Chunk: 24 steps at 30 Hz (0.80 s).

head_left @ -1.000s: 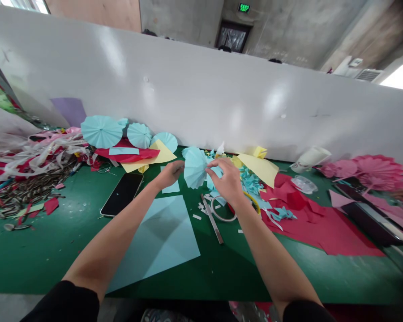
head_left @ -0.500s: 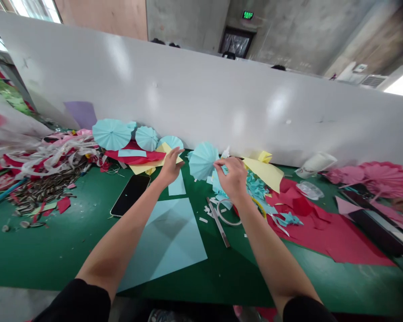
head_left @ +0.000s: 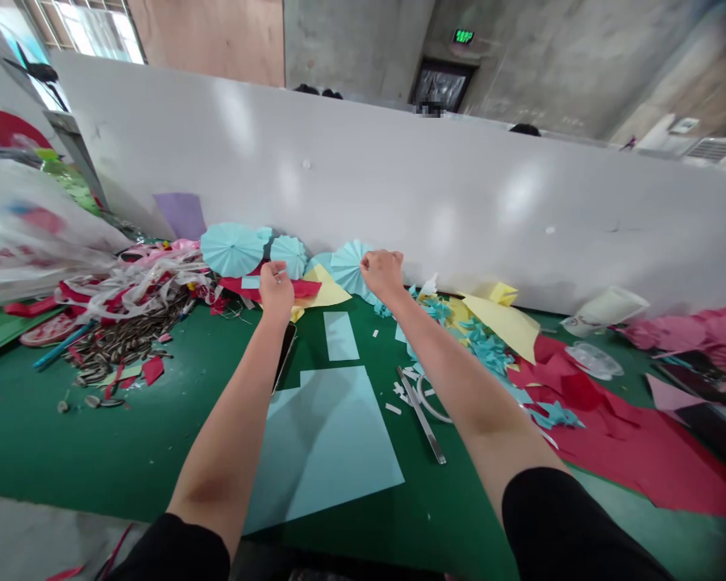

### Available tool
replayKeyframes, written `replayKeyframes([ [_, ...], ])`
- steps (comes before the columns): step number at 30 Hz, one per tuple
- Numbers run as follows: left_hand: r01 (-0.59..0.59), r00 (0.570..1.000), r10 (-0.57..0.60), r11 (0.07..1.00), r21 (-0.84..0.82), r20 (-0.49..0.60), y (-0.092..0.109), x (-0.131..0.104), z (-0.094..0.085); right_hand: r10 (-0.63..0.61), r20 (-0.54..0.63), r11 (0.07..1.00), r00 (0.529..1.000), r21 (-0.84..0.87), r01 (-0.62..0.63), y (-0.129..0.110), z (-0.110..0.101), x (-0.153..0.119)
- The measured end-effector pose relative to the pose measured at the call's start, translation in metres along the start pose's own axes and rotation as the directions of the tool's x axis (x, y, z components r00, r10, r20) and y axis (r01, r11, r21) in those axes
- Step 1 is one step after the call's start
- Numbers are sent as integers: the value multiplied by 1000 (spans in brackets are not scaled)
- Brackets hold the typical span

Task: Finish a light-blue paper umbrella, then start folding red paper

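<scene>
My right hand (head_left: pixel 382 273) is closed at the right edge of a pleated light-blue paper rosette (head_left: pixel 349 266), which it holds near the white partition. My left hand (head_left: pixel 277 286) is over the red paper (head_left: pixel 306 288), fingers loosely bent and apart, with nothing visible in them. Just left of it lies a small light-blue paper strip (head_left: pixel 250 282). Two more pleated rosettes, a large one (head_left: pixel 233 248) and a smaller one (head_left: pixel 289 254), lean behind it. A yellow paper piece (head_left: pixel 330 289) lies between my hands. Another pale-blue rosette is partly hidden behind the held one.
Blue paper sheets (head_left: pixel 332 452) lie in front, beside a phone (head_left: pixel 285 355) partly hidden by my left forearm. A metal strip (head_left: pixel 422 420) and a tape roll (head_left: pixel 429 399) lie right. Scraps, ribbons (head_left: pixel 127 282) and red sheets (head_left: pixel 629 444) lie at the sides; a white partition (head_left: pixel 399 194) stands behind.
The rosette has gone back toward the partition with my right hand. My left hand has moved left, away from the yellow paper, toward the blue strip. The view has shifted somewhat left.
</scene>
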<state>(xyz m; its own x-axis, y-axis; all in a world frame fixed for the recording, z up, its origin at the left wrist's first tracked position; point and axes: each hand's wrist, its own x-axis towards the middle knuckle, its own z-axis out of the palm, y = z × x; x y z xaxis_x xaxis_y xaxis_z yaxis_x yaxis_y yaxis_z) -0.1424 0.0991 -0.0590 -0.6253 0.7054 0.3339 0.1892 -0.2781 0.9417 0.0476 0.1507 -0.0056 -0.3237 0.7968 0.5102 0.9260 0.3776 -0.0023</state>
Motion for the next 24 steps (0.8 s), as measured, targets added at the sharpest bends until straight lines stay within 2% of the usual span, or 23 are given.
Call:
replayKeyframes([
  [3,42,999,-43,998,-38,-17,1,2,0,-14,45,999,999,-43,16,-5,19,6],
  [6,72,997,-74,995,-65,-34,1,4,-1,-19,61,996,998,-83,24,-13,26,8],
  [12,111,993,-115,989,-94,-38,-4,10,-4,67,5,991,998,-120,-66,-14,4,25],
  [15,128,991,-131,987,-93,-24,-7,11,-4,92,58,986,994,-144,-83,-8,-1,32],
  [17,135,991,-137,987,-87,-15,-8,11,-4,75,94,987,993,-148,-61,-6,6,31],
  [24,130,991,-130,990,-60,16,-8,9,-3,-26,183,990,983,-128,50,-8,49,9],
])
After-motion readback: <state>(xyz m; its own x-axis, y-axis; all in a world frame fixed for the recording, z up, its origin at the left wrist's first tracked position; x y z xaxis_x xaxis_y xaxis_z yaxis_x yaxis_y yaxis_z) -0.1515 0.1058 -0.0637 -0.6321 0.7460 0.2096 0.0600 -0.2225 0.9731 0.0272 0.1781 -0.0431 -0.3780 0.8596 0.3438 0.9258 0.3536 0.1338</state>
